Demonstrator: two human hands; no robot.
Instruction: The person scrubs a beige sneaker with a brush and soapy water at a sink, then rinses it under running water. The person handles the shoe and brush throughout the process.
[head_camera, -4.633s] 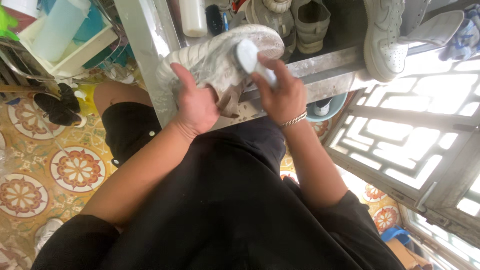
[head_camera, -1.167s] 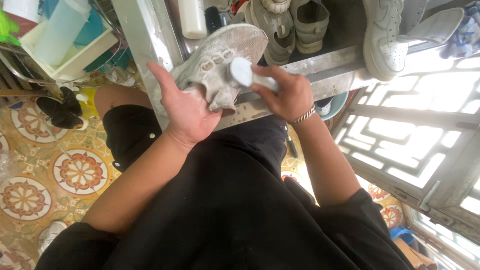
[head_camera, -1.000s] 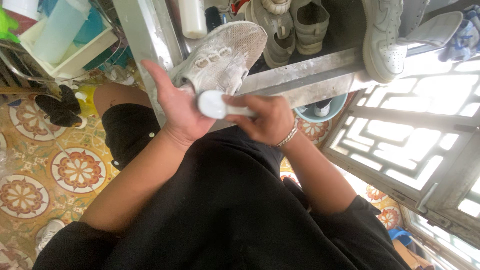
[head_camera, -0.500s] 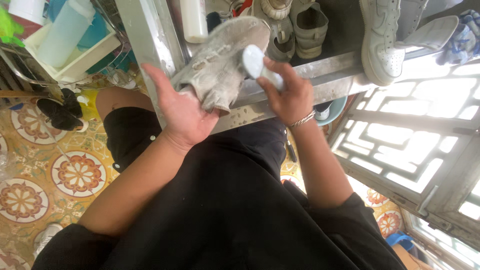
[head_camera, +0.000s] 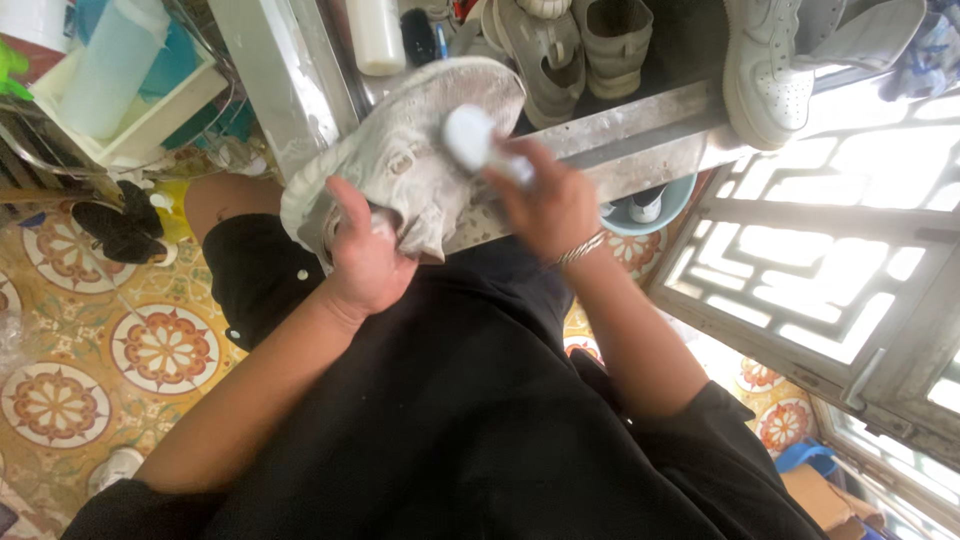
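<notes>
While the left hand (head_camera: 365, 255) still grips the dirty white sneaker (head_camera: 410, 160) at upper centre, fingers wrapped on its heel, the right hand (head_camera: 550, 205), fingers closed on the white brush (head_camera: 475, 140), has moved back up onto the sole; scrubbing continues.

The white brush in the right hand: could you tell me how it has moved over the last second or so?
The right hand lifted the white brush from below the grey sneaker back up onto its side. The left hand kept gripping the sneaker from underneath; the shoes on the metal shelf stayed put.
</notes>
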